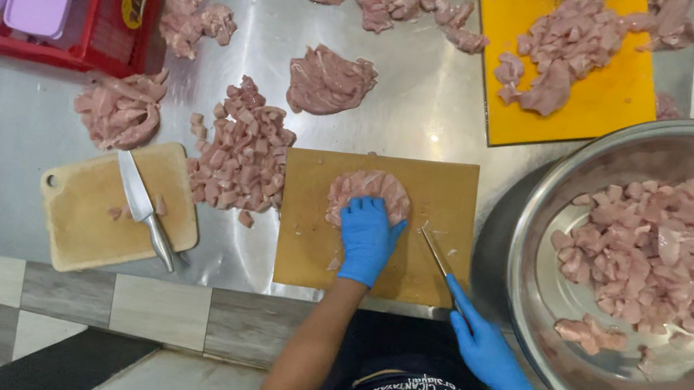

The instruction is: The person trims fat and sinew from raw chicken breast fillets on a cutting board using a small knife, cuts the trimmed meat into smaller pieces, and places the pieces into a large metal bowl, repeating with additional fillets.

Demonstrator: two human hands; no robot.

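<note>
One flat slab of raw pink meat [369,192] lies on the square tan cutting board [306,243] at the steel tabletop's [428,108] near edge. Left blue-gloved hand [367,236] presses flat on it, fingers released. Right blue-gloved hand [489,355], at five o'clock, has fingers clenched around a thin-bladed knife [435,254]. At three o'clock, a large steel bowl [546,299] holds diced meat [658,251].
</note>
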